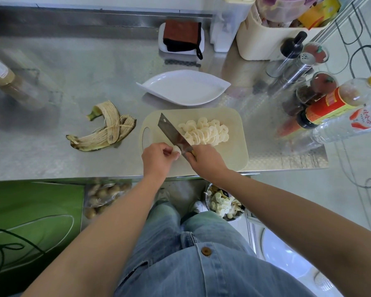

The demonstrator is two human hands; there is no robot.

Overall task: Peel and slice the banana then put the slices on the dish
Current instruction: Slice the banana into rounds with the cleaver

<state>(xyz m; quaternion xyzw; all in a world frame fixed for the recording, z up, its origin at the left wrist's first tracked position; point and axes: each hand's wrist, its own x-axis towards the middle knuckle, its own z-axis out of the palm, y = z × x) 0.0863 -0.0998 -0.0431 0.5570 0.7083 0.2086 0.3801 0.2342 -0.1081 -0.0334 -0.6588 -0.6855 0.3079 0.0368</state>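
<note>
Slicing nearly complete. Left grip (156,156) pinches the last pale banana stub (177,149); right grip (206,156) clasps the steel cleaver (172,131) beside it. Round cut slices (204,131) heap on the cream plastic cutting board (234,151); the yellow-brown peel (105,130) lies on the steel desk (73,71); the white leaf-shaped dish (184,88) holds none yet.

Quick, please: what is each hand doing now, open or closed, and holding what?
Left hand: closed, pinching the banana end on the board.
Right hand: closed, gripping the knife.
</note>
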